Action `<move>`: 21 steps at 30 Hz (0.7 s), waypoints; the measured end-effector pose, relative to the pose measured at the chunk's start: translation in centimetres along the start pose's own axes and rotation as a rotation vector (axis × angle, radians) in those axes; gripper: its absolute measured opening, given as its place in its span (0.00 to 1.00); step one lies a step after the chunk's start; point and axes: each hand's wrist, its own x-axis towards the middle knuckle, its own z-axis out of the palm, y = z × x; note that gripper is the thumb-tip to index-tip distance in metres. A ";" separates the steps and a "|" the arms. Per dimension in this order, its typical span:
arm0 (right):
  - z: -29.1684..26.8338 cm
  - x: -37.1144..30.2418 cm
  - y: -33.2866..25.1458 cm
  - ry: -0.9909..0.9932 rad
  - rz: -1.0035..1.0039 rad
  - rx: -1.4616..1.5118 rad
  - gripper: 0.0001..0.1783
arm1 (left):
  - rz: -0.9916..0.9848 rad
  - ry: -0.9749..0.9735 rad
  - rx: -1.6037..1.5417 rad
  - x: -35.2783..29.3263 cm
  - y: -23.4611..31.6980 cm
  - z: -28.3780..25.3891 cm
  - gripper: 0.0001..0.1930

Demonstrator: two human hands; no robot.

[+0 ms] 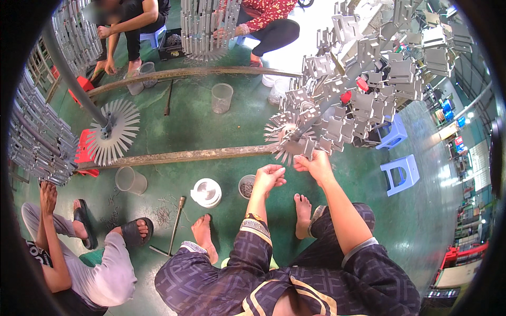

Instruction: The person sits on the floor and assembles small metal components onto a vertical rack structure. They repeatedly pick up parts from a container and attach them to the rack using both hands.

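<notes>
Before me stands a rack hung with many bent grey metal brackets (pixel 363 105); a slotted metal disc (pixel 274 131) shows at its lower end. My right hand (pixel 316 166) is at the lowest brackets, its thumb and fingers pinched together; what they hold, if anything, is hidden. Just left of it my left hand (pixel 270 178) is held up with curled fingers, closed on something too small to make out. Below the left hand, a small cup (pixel 246 189) of tiny metal pieces sits on the floor beside a white round tub (pixel 206 193).
A long beam (pixel 184 156) crosses behind the hands. At left a co-worker's hands (pixel 48 196) touch another loaded rack (pixel 39 131). A T-handled metal rod (pixel 176 226), a clear bucket (pixel 130 180) and blue stools (pixel 400 175) stand or lie around. Two more people sit beyond.
</notes>
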 end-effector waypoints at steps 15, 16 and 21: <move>-0.6 1.1 1.7 0.030 -0.083 -0.087 0.12 | 0.389 -0.049 0.340 -0.5 2.1 2.6 0.05; -0.4 0.9 1.4 0.044 -0.066 -0.080 0.12 | 0.401 -0.031 0.337 -0.5 2.0 2.6 0.04; 0.2 0.0 0.5 0.102 -0.127 -0.203 0.11 | 0.382 -0.008 0.352 -0.5 2.4 2.5 0.04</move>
